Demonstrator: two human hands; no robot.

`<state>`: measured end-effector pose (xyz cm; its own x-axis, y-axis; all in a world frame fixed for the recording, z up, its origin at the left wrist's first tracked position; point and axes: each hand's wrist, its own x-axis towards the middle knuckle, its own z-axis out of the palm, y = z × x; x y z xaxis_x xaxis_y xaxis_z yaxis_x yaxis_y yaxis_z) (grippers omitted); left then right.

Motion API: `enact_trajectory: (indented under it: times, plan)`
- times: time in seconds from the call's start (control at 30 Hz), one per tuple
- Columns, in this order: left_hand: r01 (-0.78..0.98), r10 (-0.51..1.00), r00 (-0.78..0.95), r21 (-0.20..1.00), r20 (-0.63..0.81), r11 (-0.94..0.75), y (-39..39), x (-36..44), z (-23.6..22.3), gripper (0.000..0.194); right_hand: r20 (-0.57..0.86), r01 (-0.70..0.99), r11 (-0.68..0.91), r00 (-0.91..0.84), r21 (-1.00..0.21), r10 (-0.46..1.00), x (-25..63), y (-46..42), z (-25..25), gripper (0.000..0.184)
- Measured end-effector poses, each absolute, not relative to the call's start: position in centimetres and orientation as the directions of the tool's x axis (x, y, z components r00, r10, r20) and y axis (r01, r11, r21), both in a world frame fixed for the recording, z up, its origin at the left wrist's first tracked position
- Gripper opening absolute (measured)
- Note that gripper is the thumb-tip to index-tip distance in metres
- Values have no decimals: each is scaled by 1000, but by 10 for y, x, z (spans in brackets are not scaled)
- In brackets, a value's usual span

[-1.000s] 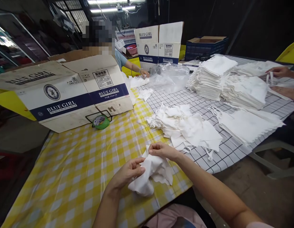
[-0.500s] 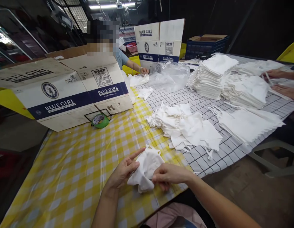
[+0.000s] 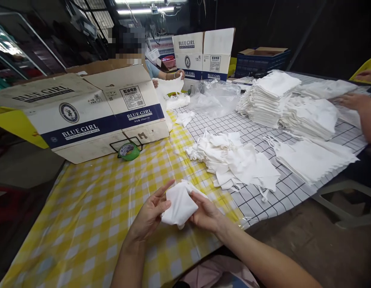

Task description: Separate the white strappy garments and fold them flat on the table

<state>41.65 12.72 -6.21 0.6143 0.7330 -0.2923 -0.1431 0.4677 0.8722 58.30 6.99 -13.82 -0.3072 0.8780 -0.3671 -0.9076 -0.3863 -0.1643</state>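
Low over the yellow-checked cloth, a small white camisole [image 3: 179, 205] is bunched between both my hands. My left hand [image 3: 152, 210] grips its left side, thumb on top and index finger stretched along the edge. From the right, my right hand [image 3: 205, 212] pinches the other side, with some fingers hidden behind the fabric. Beyond my hands lies a loose heap of white camisoles [image 3: 233, 158], thin straps sticking out. To its right is a flatter, overlapped row of white camisoles [image 3: 314, 158].
A tall stack of white garments [image 3: 267, 98] stands farther back, beside clear plastic bags [image 3: 215, 98]. At left are a large printed carton [image 3: 98, 116] and a green tape roll [image 3: 129, 151]. A co-worker's hand [image 3: 179, 73] holds white fabric opposite; another person's arm [image 3: 367, 116] reaches in at right.
My right hand has turned and lifted, folding the camisole into a smaller, smoother shape. Across the table the co-worker has raised a white piece. The person at right has shifted their arms.
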Motion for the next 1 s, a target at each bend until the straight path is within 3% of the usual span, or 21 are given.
enact_trajectory:
  times: [0.1,0.27,0.37,0.5,0.6,0.7,0.77,0.8,0.9,1.0]
  plan:
    - [-172,790,557,896,-255,410,128,409,-52,60,-252,-887,-407,-352,-217,901,597,83,-107,31]
    - [-250,868,465,914,-175,319,127,403,-21,65,-39,-761,-453,-493,-465,869,612,98,-54,56]
    - [-292,895,434,925,-99,244,126,403,-3,71,-18,-641,-450,-563,-621,826,612,104,-45,61]
    - [-264,953,298,955,-50,133,140,399,-5,70,-128,-386,-457,-636,-802,761,613,114,-63,39]
    - [-86,983,161,991,-86,101,159,387,-33,68,-245,-369,-463,-504,-806,828,618,121,-85,34]
    - [389,994,50,919,-96,69,171,378,-60,59,-286,-392,-439,-391,-808,875,621,127,-96,36]
    - [626,994,108,777,-10,-61,175,381,-63,48,-259,-331,-427,-445,-842,857,619,132,-91,36]
    - [653,978,205,741,22,-154,175,386,-59,44,-235,-284,-414,-499,-865,834,618,135,-84,35]
    - [458,811,584,837,-30,-299,177,410,-34,43,-167,-117,-310,-639,-944,751,613,144,-53,32]
    - [261,621,780,942,-75,-213,187,427,-10,42,-109,16,-134,-686,-991,719,617,153,-14,30]
